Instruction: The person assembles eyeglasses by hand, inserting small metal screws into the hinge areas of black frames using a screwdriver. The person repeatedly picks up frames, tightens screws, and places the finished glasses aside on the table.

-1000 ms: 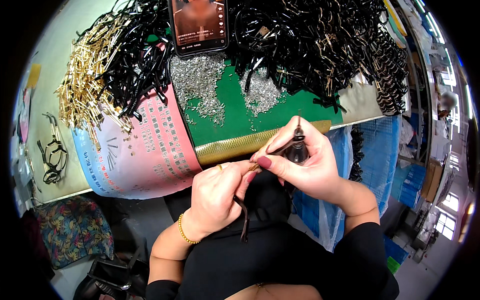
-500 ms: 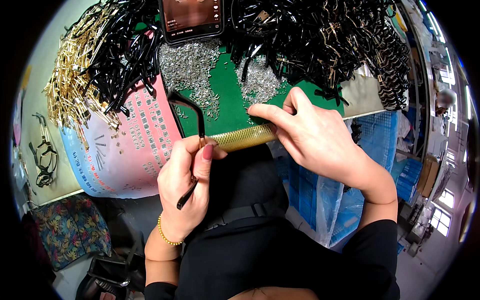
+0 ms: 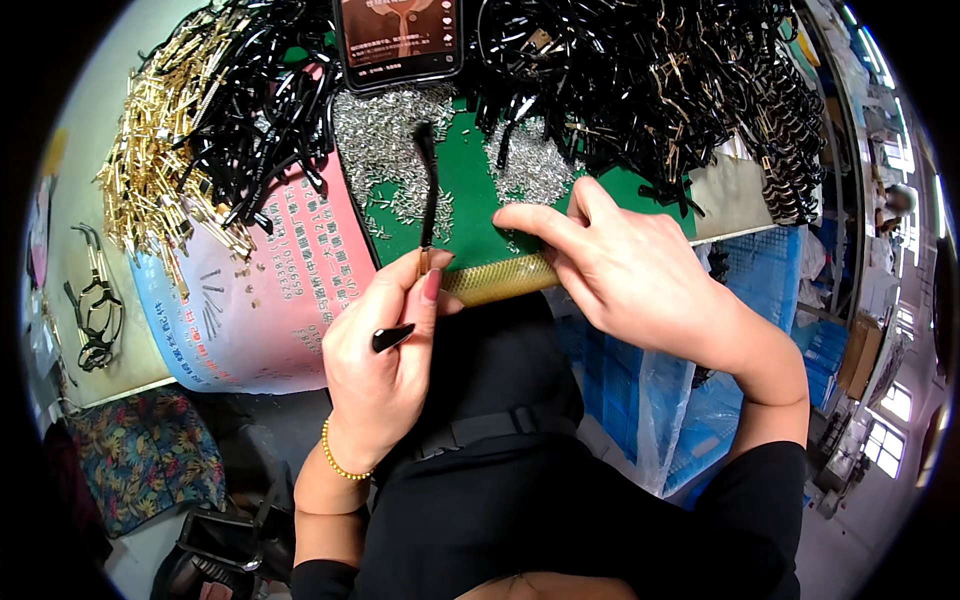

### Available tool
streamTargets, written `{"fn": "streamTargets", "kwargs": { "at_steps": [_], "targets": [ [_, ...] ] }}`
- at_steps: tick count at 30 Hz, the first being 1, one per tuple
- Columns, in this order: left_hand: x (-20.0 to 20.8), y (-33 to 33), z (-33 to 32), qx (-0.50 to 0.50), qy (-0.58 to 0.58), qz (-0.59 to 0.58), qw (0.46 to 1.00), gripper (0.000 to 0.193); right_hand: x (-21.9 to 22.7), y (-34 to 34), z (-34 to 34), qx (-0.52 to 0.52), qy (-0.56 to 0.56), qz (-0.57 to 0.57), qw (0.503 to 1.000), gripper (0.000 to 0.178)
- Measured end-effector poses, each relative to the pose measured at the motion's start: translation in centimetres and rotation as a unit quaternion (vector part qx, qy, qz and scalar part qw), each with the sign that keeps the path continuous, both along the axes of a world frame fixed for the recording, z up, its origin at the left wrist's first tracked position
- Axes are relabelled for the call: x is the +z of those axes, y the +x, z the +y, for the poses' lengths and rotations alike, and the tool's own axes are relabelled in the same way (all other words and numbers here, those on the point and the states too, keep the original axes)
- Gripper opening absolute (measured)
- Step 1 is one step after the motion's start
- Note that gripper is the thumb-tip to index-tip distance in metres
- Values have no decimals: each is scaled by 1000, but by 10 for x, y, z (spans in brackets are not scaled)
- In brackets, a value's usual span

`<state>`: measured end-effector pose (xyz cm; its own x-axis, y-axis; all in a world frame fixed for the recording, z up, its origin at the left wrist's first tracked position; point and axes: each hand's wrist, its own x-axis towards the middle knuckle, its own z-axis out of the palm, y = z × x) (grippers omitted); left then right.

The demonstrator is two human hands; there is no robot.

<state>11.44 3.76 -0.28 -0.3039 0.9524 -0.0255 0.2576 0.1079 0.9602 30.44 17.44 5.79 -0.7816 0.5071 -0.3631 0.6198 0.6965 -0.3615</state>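
Observation:
My left hand (image 3: 385, 345) pinches a thin eyeglass temple (image 3: 429, 205) between thumb and fingers. Its black arm points up and away over the mat, and a dark, glossy end (image 3: 392, 338) shows below the fingers. Over the right part of the green mat (image 3: 470, 195), my right hand (image 3: 640, 265) has its index finger stretched out to the left, the tip down at the mat. Its other fingers are bent and partly hidden. Small silver screw-like pieces lie in a left pile (image 3: 385, 130) and a right pile (image 3: 535, 170) beyond that fingertip.
A yellow mesh-patterned strip (image 3: 495, 280) runs along the mat's front edge. Black temples (image 3: 620, 90) heap at the back, gold ones (image 3: 155, 150) at the left. A phone (image 3: 400, 40) stands behind the screws. Glasses frames (image 3: 97, 310) lie far left; blue crates (image 3: 740, 270) stand right.
The temple in my left hand has turned, its far arm swinging right to point nearly straight away. My right hand keeps almost the same pose. The phone's screen picture has changed.

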Motion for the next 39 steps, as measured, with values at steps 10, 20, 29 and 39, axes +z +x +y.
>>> {"fn": "streamTargets", "kwargs": {
  "at_steps": [10, 20, 29, 39],
  "targets": [
    [-8, 0, -1, -7, 21, 44, 999, 21, 30, -28, -2, -244, -567, 76, 783, 49],
    [-17, -6, -2, -54, 157, 333, 928, 39, 22, -19, 2, -294, -656, 106, 687, 48],
    [-14, -4, 6, -5, 134, 248, 959, 20, 2, 16, -24, -40, -49, 145, 987, 46],
    [-40, -33, -2, 157, 152, 17, 976, 28, 14, 60, 60, -185, 356, 169, 900, 22]
  ]
}}
